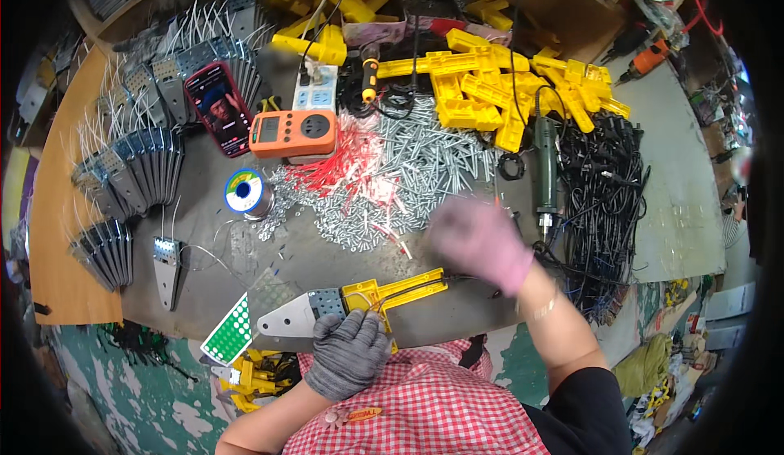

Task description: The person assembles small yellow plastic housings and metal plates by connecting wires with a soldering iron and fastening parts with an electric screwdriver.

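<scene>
My left hand (349, 357), in a grey knitted glove, presses its curled fingers on a yellow plastic housing (412, 288) at the table's front edge. A grey tapered metal plate (292, 316) with a perforated blue-grey end sits at the housing's left. A black cable runs out of the housing's right end. My right hand (482, 243), in a pink glove with a dark patch, is above the table right of the screw pile; motion smears its fingers. It is nearest to the long screws (429, 149) and a green electric screwdriver (545, 165).
Several yellow housings (482, 87) lie heaped at the back, and black cables (600, 202) at the right. Red and white tubing (351, 157) mixes with the screws. A solder spool (245, 194), an orange meter (294, 132), a phone (219, 108) and rows of metal plates (135, 169) occupy the left.
</scene>
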Tool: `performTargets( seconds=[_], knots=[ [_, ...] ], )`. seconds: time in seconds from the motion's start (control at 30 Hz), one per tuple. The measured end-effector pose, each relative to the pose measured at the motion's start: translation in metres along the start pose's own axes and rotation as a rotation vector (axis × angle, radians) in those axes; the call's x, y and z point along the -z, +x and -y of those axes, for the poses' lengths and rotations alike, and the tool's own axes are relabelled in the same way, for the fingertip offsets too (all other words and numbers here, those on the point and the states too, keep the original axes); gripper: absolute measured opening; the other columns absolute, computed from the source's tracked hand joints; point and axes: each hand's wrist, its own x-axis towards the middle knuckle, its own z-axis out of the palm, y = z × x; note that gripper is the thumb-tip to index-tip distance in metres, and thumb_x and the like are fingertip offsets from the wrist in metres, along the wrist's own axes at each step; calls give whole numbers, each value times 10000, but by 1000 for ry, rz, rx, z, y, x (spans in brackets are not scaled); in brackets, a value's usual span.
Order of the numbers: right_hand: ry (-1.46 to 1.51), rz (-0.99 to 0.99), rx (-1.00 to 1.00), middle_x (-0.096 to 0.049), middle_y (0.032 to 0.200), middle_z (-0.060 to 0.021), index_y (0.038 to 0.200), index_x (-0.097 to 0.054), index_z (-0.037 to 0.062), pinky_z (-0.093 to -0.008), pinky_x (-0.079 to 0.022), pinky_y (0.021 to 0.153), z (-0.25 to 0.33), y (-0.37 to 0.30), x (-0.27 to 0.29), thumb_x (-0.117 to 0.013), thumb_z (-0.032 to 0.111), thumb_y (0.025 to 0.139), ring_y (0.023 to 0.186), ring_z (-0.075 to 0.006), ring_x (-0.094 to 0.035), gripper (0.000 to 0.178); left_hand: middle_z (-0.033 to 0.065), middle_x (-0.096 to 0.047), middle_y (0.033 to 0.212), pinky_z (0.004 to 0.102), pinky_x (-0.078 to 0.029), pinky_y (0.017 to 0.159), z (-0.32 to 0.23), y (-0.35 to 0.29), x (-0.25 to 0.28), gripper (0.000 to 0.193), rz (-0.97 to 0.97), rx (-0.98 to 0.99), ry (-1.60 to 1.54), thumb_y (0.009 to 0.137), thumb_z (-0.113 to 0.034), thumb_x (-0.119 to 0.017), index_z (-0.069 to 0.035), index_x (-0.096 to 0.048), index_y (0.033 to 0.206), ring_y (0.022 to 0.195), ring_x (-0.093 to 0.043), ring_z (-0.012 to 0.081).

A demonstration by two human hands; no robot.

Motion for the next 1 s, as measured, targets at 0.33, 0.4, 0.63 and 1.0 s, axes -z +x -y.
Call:
performTargets(
  seconds=[0.33, 0.4, 0.63, 1.0],
  knots=[
    [-663, -353, -307, -626, 1140, -144, 1017, -656, 67, -461, -531, 909, -64, 63, 43, -712, 47, 740, 1058, -386, -607, 283, 46, -714, 1030, 516, -324, 947, -1, 8, 1, 198, 29, 19, -74, 791, -291, -686, -123, -715, 891, 1012, -653, 209],
    [-747, -271, -143, -652, 1003, -151, 1009, -691, 88, -439, -567, 816, -23, 50, 64, -663, 32, 770, 902, -373, -663, 247, 46, -713, 1029, 512, -317, 957, -3, 2, -1, 195, 16, 28, -94, 786, -293, -692, -124, -713, 882, 1019, -650, 204],
    [-712, 65, 20, -636, 1078, -151, 1282, -631, 181, -435, -544, 891, 5, 34, 53, -657, -4, 769, 1008, -381, -610, 546, 43, -703, 1073, 503, -309, 1003, 0, 5, 0, 213, 32, 26, -98, 786, -294, -686, -140, -718, 930, 1050, -627, 217],
    [-541, -466, -75, -629, 1103, -156, 1211, -586, 56, -458, -488, 936, -75, 0, -14, -750, 81, 721, 962, -377, -583, 518, 53, -722, 1041, 487, -317, 990, -2, 5, -5, 214, -1, 30, -116, 777, -278, -720, -111, -722, 911, 1036, -633, 211]
  ],
)
